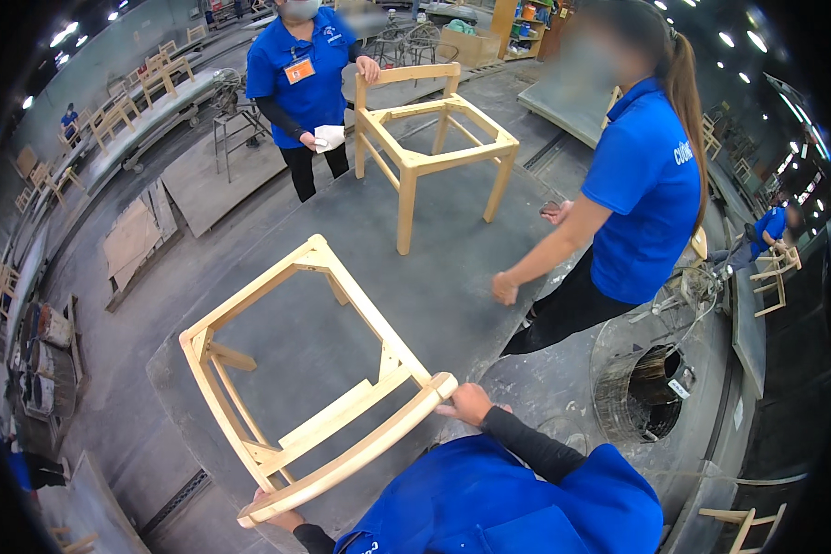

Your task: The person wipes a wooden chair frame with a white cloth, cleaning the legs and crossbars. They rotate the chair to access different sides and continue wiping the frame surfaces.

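Note:
In front of me on the dark grey table stands a pale wooden chair frame [369,450], without a seat panel, its curved top back rail nearest to me. My right hand [469,404] is closed on the right end of that rail, fingers partly hidden behind the wood. At the rail's left end my left hand [284,519] grips from beneath; most of its fingers are out of sight under the rail. The open seat frame shows corner blocks, and its legs reach down to the tabletop.
A second chair frame [415,164] stands upright farther back on the table [434,305]. One co-worker [295,74] holds its back and a white cloth [329,138]. Another co-worker [651,175] stands at the right edge. A dark metal drum [642,397] sits on the floor at right.

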{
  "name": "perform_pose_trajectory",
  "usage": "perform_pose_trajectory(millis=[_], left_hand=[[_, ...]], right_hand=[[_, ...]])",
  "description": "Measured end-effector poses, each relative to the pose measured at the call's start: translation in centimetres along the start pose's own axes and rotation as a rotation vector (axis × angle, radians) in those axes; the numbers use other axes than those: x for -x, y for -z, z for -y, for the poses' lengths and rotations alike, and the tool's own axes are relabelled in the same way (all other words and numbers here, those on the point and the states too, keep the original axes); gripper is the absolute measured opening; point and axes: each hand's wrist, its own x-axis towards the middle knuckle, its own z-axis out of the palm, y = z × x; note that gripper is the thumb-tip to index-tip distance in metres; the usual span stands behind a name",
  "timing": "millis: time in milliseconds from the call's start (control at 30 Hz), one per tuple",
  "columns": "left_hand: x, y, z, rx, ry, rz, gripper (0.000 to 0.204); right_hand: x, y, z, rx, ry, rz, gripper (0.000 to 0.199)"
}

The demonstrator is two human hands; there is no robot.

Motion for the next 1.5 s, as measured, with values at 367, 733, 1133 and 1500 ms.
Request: perform_pose_trajectory(millis=[367,733,1133,1500], left_hand=[[-1.5,1.5,2.5,-0.235,-0.003,0.235,0.037],[-1.2,0.9,1.5,-0.336,-0.060,0.294,0.036],[-1.0,1.5,2.0,-0.428,-0.091,0.308,0.035],[-0.6,1.5,1.8,-0.381,-0.165,0.268,0.030]], right_hand=[[0.1,-1.7,-0.4,-0.060,-0.155,-0.099,0.069],[-0.2,-1.0,-0.4,-0.065,-0.154,-0.153,0.062],[-0.7,-0.8,-1.6,-0.088,-0.143,-0.130,0.067],[-0.8,-0.8,-2.4,-0.139,-0.097,-0.143,0.065]])
